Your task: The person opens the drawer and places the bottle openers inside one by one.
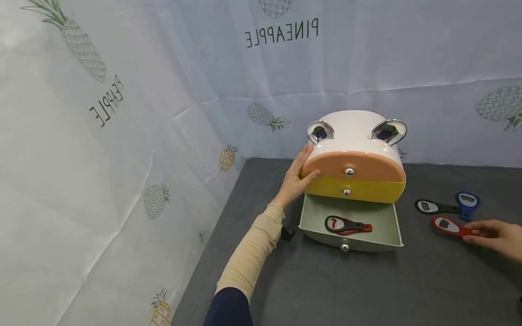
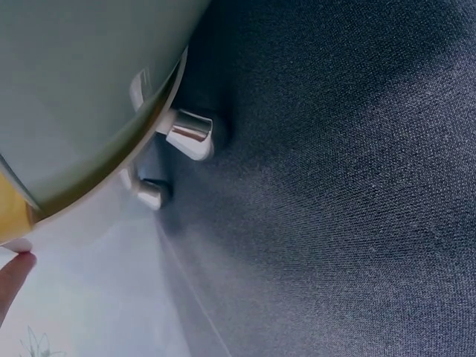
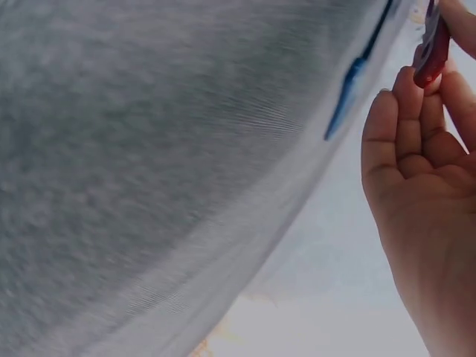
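A small frog-like drawer cabinet (image 1: 352, 131) stands on the grey table, white on top with orange and yellow drawers. Its lowest drawer, the green one (image 1: 383, 226), is pulled out and holds a black bottle opener (image 1: 346, 225) lying over a red one (image 1: 368, 227). My left hand (image 1: 294, 183) rests against the cabinet's left side, thumb at the front edge and fingers extended along the side. On the right, my right hand (image 1: 495, 235) pinches a red bottle opener (image 1: 448, 225) by its handle end; the right wrist view shows the same red opener (image 3: 433, 56) between thumb and fingers.
Behind the red opener lie a black bottle opener (image 1: 432, 207) and a blue bottle opener (image 1: 467, 204), overlapping. A small black object (image 1: 287, 233) sits left of the drawer. Short cabinet legs (image 2: 190, 134) show in the left wrist view. Pineapple-print cloth (image 1: 195, 59) hangs behind and left.
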`<state>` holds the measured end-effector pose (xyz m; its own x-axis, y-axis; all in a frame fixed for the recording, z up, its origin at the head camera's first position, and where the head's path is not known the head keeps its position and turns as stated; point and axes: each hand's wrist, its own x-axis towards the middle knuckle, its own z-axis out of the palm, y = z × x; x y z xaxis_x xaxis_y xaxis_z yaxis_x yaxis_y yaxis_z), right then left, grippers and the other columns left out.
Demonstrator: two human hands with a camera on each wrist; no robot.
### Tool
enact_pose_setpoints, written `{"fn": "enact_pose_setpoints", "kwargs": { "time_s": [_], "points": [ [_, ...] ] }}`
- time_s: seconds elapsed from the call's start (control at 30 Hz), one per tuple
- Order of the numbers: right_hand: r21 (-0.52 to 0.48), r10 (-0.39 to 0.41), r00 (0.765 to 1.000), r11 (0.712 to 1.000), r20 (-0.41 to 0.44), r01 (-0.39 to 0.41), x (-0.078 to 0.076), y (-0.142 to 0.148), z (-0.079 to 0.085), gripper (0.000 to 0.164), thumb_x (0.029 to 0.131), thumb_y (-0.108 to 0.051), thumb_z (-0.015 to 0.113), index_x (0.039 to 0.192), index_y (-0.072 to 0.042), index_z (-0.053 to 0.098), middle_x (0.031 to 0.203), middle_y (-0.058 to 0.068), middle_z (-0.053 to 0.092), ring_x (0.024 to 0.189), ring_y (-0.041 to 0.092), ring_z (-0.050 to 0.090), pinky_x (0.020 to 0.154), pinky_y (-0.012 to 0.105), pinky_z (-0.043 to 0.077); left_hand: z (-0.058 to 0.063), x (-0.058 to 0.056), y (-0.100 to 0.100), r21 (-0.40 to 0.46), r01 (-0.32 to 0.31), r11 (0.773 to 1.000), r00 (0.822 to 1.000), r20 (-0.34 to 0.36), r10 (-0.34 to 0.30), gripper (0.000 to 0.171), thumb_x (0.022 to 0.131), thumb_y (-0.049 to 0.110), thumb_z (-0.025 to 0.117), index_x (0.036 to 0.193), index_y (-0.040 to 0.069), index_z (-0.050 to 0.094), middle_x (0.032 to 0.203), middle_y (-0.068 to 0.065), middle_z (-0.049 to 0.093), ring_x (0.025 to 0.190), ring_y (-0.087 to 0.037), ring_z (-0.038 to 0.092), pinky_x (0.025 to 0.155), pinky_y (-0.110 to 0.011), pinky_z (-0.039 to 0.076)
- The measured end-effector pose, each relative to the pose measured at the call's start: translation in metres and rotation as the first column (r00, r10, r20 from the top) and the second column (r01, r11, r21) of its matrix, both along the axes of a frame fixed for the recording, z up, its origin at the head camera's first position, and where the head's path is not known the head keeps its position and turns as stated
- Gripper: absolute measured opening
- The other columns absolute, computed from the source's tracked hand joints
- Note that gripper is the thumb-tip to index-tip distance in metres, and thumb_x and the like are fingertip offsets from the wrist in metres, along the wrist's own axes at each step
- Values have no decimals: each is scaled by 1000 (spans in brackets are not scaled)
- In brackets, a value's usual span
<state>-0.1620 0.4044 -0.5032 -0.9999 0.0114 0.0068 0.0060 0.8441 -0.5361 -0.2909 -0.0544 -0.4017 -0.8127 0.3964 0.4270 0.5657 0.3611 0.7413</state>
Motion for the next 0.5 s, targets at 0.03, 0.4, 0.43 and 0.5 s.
{"fn": "enact_pose_setpoints", "kwargs": {
  "time_s": [0.03, 0.4, 0.43, 0.5],
  "points": [
    [-15, -10, 1000, 1000, -23, 10, 1, -1, 0, 52, 83, -25, 71, 107, 19, 55, 80, 18, 62, 56, -14, 41, 47, 20, 42, -1, 0, 0, 2, 3, 1000, 1000, -6, -3, 67, 91, 26, 60, 149, 26, 25, 158, -1, 16, 146, -11, 14, 117, -45, 22],
    [3, 47, 981, 999, -190, -48, 0, -23, 32, 33, 78, -23, 76, 102, -2, 65, 85, 8, 60, 65, -21, 37, 48, 18, 39, -10, -7, 0, -1, -5, 1000, 1000, -11, 5, 70, 86, 50, 54, 147, 40, 22, 156, 18, 13, 145, -6, 15, 117, -46, 23],
    [6, 65, 980, 998, -186, -65, 1, -29, 40, 37, 78, -23, 76, 104, 0, 64, 87, 10, 59, 66, -22, 37, 49, 17, 38, -10, -7, 0, -1, -4, 1000, 1000, -11, 4, 70, 86, 50, 54, 147, 40, 22, 156, 18, 13, 145, -6, 15, 116, -46, 23],
    [10, 95, 979, 995, -180, -95, 3, -44, 56, 39, 78, -24, 75, 107, 0, 64, 87, 6, 59, 68, -23, 36, 50, 15, 38, -10, -7, -1, -1, -4, 1000, 1000, -10, 4, 69, 87, 47, 55, 147, 40, 22, 156, 19, 13, 145, -6, 15, 117, -46, 23]
  ]
}}
